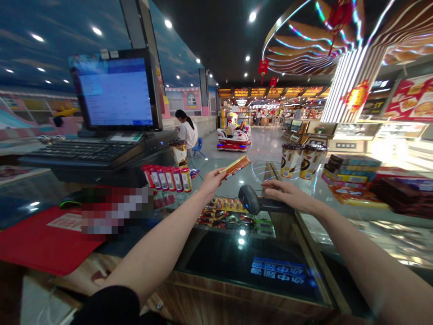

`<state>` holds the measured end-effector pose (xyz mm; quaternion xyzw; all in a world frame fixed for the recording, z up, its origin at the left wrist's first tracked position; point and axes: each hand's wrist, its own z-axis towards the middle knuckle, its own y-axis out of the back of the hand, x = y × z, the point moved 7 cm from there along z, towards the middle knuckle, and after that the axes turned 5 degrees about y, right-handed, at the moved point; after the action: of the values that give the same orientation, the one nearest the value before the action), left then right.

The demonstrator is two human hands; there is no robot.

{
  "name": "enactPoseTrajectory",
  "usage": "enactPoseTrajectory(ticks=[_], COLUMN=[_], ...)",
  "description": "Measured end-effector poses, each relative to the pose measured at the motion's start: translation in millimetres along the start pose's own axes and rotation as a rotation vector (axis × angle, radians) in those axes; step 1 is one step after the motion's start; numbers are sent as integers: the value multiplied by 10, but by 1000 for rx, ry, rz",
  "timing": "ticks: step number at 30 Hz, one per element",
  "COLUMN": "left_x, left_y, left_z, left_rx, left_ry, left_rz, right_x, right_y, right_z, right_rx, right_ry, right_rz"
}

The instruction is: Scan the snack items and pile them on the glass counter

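Left hand pinches a flat orange packet by one end, likely so most shows. Right hand is at a black plastic scanner; can't tell its grip.

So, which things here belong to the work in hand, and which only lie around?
In use:
orange packet, in the left hand
scanner, at the right hand
probably the lit screen

Apparently just lying about:
cups
small tubes
stacked boxes
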<state>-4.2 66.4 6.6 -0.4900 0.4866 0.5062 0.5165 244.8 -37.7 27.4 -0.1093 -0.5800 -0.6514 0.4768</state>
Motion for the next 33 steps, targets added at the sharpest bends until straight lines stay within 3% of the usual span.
enactPoseTrajectory(ticks=[5,14,19,23,33], left_x=[-43,-60,-76,-74,-46], left_y=[-45,-157,-187,-229,-137], left_z=[-49,-131,-160,-162,-128], left_rx=[34,111,144,167,27], left_ry=[-12,-2,11,32,121], left_rz=[22,83,81,7,-290], right_x=[-180,-310,-318,-268,-279], right_y=[125,117,160,95,12], right_z=[194,621,696,706,677], right_rx=[-221,-351,-548,-532,-659], right_ry=[6,-78,-144,-170,-285], right_rz=[117,158,239,452,733])
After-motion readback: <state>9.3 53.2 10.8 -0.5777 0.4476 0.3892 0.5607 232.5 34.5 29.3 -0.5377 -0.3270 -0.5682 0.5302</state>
